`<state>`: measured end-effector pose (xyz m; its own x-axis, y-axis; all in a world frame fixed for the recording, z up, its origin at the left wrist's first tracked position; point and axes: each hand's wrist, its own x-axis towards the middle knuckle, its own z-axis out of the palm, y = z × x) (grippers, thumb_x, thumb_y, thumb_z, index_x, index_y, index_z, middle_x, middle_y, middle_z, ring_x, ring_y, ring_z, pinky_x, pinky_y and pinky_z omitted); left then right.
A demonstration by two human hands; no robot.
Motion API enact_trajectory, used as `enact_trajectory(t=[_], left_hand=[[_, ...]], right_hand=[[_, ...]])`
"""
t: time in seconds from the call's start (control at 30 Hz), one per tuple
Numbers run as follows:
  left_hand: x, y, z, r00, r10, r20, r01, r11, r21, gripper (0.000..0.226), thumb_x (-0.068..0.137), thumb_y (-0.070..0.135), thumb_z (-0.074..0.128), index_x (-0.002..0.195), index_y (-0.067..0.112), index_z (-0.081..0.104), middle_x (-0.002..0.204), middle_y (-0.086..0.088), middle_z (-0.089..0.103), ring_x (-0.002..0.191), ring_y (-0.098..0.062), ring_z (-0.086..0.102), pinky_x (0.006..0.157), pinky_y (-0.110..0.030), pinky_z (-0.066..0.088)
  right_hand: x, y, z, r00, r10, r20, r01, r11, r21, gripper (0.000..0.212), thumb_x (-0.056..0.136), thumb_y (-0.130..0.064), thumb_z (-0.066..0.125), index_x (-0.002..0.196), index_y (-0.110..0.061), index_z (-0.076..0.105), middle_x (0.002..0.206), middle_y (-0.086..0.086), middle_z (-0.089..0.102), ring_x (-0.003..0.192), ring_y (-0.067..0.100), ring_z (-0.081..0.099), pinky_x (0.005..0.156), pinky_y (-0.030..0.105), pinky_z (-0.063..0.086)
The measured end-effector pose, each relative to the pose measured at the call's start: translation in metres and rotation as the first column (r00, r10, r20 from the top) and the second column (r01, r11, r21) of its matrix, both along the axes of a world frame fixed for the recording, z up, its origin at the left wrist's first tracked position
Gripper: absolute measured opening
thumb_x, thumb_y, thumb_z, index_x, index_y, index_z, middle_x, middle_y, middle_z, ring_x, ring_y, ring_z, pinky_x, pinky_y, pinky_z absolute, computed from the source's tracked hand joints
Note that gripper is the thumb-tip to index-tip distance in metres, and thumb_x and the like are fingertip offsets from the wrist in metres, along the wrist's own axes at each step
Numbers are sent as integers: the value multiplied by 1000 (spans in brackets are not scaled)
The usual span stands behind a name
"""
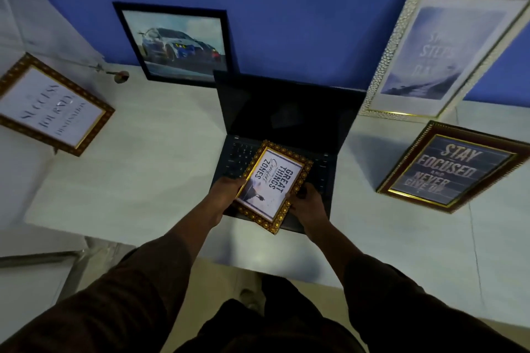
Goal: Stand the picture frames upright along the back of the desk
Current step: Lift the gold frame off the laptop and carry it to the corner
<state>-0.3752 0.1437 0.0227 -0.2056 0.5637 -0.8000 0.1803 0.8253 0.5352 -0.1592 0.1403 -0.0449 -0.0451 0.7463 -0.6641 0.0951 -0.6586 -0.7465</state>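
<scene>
A small gold-framed picture reading "Great things…comfort zones" (pixel 271 183) is held tilted over the keyboard of a laptop. My left hand (pixel 226 190) grips its left edge and my right hand (pixel 308 203) grips its right edge. A black-framed car picture (pixel 177 43) leans upright against the blue wall. A tall silver-framed picture (pixel 436 51) leans against the wall at the right. A brown-framed "Stay focused" picture (pixel 450 169) stands tilted in front of it. At the left stands a gold-framed "Success" picture (pixel 51 106).
An open black laptop (pixel 286 112) sits at the middle of the white desk (pixel 149 169), its screen near the wall. A small metal knob (pixel 120 76) lies at the back left. The desk's front edge runs just above my forearms.
</scene>
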Motion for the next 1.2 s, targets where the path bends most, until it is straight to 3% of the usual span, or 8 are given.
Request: enact_trajectory(t=[0.1, 0.23, 0.37, 0.47, 0.57, 0.7, 0.97, 1.2], left_hand=[[-7, 6, 11, 996, 91, 8, -91, 995, 37, 20, 96, 36, 55, 97, 17, 63, 94, -4, 71, 85, -19, 66, 79, -32, 52], [-34, 14, 18, 982, 151, -116, -134, 981, 137, 42, 92, 42, 60, 124, 15, 56, 122, -4, 62, 106, -22, 60, 90, -34, 47], [-62, 16, 41, 912, 27, -410, 101, 953, 286, 53, 91, 42, 61, 136, 16, 51, 135, -10, 56, 122, -28, 55, 100, -37, 45], [-90, 12, 53, 850, -124, -513, 304, 910, 283, 44, 92, 45, 60, 126, 16, 60, 127, -11, 63, 118, -27, 59, 97, -38, 48], [-121, -1, 62, 911, -127, -392, 252, 925, 285, 48, 94, 52, 51, 94, 7, 66, 92, -15, 72, 90, -35, 69, 69, -32, 48], [-156, -19, 78, 958, 104, -267, 16, 910, 414, 53, 92, 55, 52, 87, 4, 65, 76, -12, 70, 66, -25, 66, 56, -34, 49], [-218, -40, 87, 819, 574, -15, -498, 724, 477, 40, 99, 38, 51, 104, 4, 69, 95, -19, 77, 85, -41, 74, 74, -60, 58], [-257, -40, 81, 697, 688, 202, -688, 563, 457, 39, 101, 36, 49, 109, 5, 70, 104, -20, 76, 87, -37, 75, 79, -50, 60]], right_hand=[[1, 10, 12, 995, 71, -76, -68, 997, 45, 32, 92, -9, 68, 122, -13, 57, 122, 4, 69, 111, 22, 68, 86, 40, 60], [-3, 23, 24, 972, 209, -110, -199, 975, 96, 25, 95, -8, 63, 120, -8, 61, 116, 9, 73, 106, 26, 72, 80, 35, 62], [-29, 40, 47, 906, 410, -108, -390, 905, 170, 23, 98, -16, 59, 119, -10, 66, 114, 9, 75, 104, 27, 73, 85, 42, 60], [-59, 58, 76, 837, 542, -74, -513, 825, 238, 24, 100, -21, 56, 118, -10, 68, 107, 9, 76, 96, 23, 75, 82, 35, 61], [-96, 80, 98, 774, 632, -34, -598, 749, 285, 24, 99, -21, 59, 113, -6, 70, 103, 13, 76, 86, 18, 74, 73, 23, 59], [-138, 110, 113, 772, 632, -67, -590, 753, 291, 24, 95, -18, 64, 110, 0, 72, 107, 23, 74, 88, 25, 70, 79, 31, 57], [-205, 127, 114, 818, 499, -286, -485, 866, 125, 31, 99, -39, 56, 112, -16, 73, 101, 8, 75, 94, 25, 69, 92, 43, 52], [-278, 117, 120, 871, 391, -296, -376, 920, 109, 29, 101, -35, 49, 105, -17, 71, 93, 7, 73, 87, 26, 67, 75, 37, 51]])
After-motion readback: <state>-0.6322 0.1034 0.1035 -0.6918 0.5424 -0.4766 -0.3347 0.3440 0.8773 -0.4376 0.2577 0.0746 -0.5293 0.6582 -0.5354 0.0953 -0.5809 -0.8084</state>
